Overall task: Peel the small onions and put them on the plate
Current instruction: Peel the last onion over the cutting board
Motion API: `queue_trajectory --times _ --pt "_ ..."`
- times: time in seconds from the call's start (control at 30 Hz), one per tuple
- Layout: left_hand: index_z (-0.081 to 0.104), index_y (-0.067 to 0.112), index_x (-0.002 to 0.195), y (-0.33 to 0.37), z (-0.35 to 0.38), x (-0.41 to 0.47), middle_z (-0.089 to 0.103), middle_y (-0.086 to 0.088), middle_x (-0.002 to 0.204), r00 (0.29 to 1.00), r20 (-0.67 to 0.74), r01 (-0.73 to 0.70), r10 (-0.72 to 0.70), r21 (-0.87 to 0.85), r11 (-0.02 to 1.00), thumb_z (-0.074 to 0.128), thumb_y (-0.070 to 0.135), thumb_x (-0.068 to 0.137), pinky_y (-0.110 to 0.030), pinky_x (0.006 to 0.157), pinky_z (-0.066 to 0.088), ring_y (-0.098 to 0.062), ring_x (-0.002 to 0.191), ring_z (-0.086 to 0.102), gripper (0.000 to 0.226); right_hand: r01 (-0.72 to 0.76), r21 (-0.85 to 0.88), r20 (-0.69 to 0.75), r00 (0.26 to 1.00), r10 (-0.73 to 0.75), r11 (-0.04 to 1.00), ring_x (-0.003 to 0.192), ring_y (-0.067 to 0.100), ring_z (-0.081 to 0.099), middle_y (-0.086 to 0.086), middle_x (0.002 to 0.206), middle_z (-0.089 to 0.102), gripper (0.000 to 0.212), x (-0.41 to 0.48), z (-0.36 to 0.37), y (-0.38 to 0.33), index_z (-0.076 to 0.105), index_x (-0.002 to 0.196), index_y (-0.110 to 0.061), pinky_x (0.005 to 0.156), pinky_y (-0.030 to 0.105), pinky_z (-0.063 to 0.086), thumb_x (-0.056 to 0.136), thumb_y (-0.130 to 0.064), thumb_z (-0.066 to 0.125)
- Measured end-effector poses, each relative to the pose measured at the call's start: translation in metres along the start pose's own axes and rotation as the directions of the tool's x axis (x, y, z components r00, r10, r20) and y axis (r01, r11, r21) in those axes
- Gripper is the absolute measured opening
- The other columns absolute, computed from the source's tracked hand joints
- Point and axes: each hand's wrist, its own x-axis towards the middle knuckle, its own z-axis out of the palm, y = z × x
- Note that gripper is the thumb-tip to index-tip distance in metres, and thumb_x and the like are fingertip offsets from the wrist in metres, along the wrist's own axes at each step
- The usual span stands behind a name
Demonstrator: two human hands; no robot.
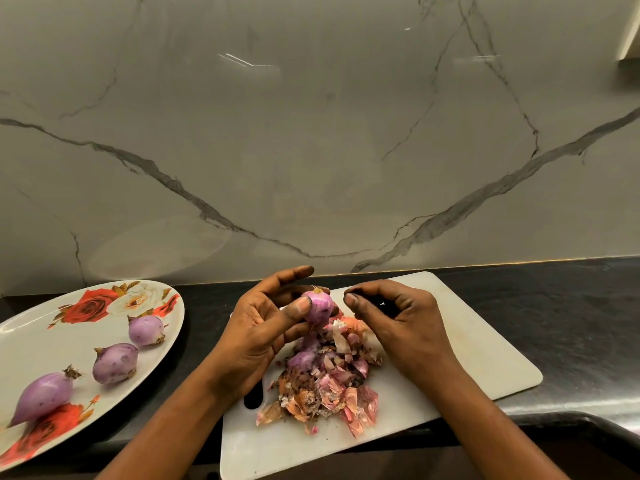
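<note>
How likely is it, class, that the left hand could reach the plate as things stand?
Likely yes: only bare counter lies between the left hand, holding an onion, and the plate; nothing stands in the way.

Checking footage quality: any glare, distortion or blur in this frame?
Head view: glare streaks on the marble wall; wide-angle stretching toward the edges, as on the plate; dim warm light; the onion held in the left hand looks slightly soft.

Dim warm light, wide-angle edge distortion.
</note>
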Motion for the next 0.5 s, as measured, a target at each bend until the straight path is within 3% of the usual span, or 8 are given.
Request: queue_trajectory --times 0.2,0.5 --pt "0.059 0.018 0.142 -0.001 0.0014 -0.0005 0.072 -0.017 0.129 1.0 -0.011 -0.004 0.004 0.028 1.0 0.069 0.014 0.09 -0.035 0.089 0.063 -0.035 0.122 0.07 0.054 0.088 0.035 0.075 0.993 -0.091 0.995 0.102 0.006 0.074 -0.015 0.106 0.079 0.027 -0.0041 -0.0002 -0.0098 0.08 0.115 -0.023 0.083 0.021 0.061 0.088 -0.028 0.079" --pt "0.062 0.023 0.14 -0.0013 0.0014 -0.002 0.072 -0.017 0.129 1.0 0.009 0.017 -0.017 0.075 0.997 0.074 0.017 0.087 -0.04 0.092 0.063 -0.034 0.123 0.069 0.055 0.044 0.015 0.087 0.995 -0.045 0.999 0.089 0.01 0.077 -0.011 0.095 0.081 0.019 -0.0033 -0.0004 -0.003 0.084 0.106 -0.019 0.078 0.028 0.064 0.09 -0.027 0.079"
